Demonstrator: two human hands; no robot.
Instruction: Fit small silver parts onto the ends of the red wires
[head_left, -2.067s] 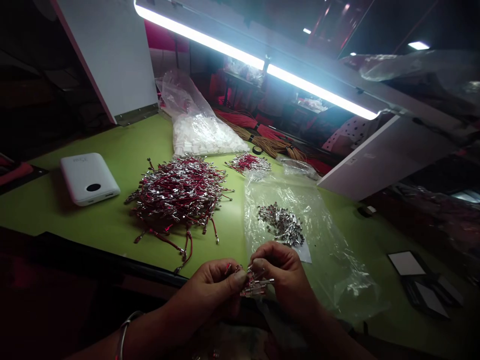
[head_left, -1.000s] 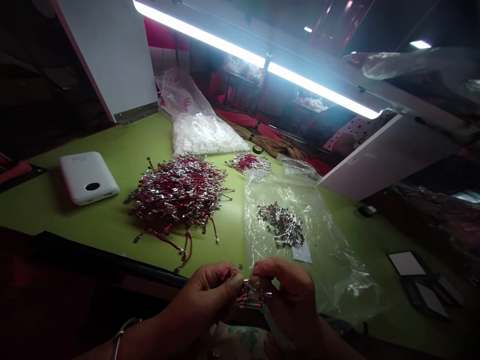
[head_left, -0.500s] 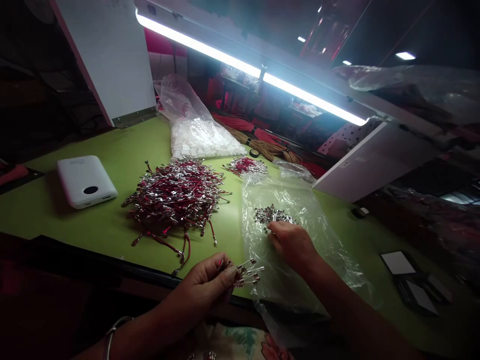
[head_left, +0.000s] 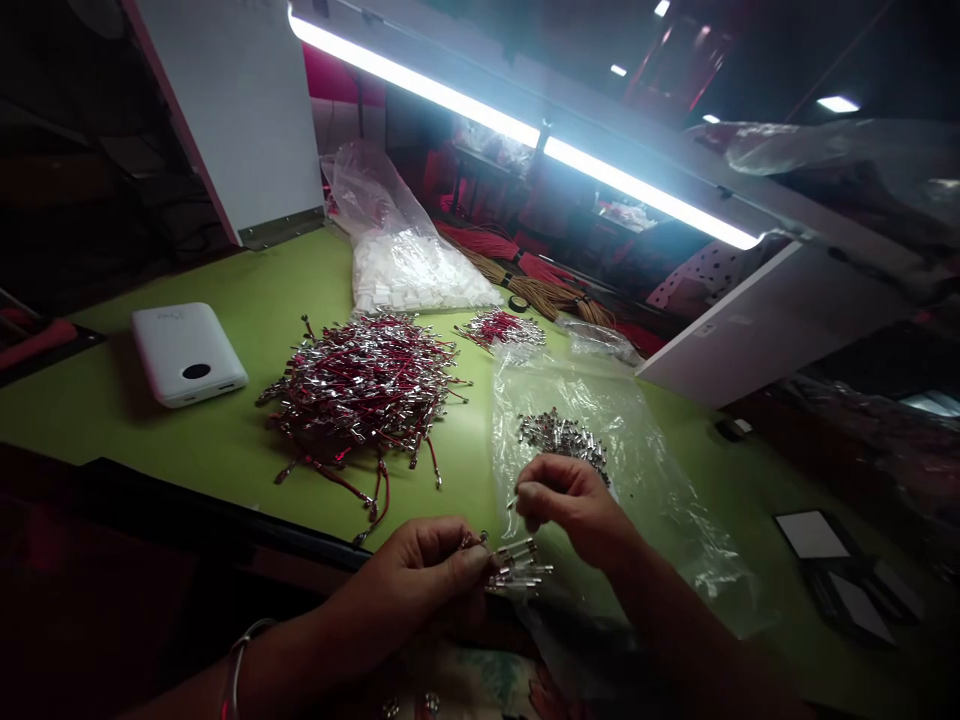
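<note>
My left hand [head_left: 435,575] is closed round a small bunch of glass tube fuses [head_left: 521,568], whose metal-capped ends fan out to the right past the thumb. Just above and to the right, my right hand [head_left: 574,505] pinches a single small piece, seemingly one more fuse, its tip [head_left: 512,503] poking out on the left of the fingers. Behind that hand, a heap of loose glass fuses [head_left: 562,435] lies on a clear plastic bag [head_left: 660,480]. Left of the bag sits a large pile of short red wires with metal terminals [head_left: 367,385].
A white power bank [head_left: 187,350] lies at the left on the green tabletop [head_left: 300,280]. At the back are a clear bag of white connectors [head_left: 420,270], a smaller red wire pile [head_left: 501,328] and a black tape roll [head_left: 517,303]. A lit tube lamp [head_left: 420,80] hangs above.
My right hand has come back from the fuse heap toward my left hand, now with a small piece between its fingers. The left hand keeps its bunch; the whole view has shifted slightly.
</note>
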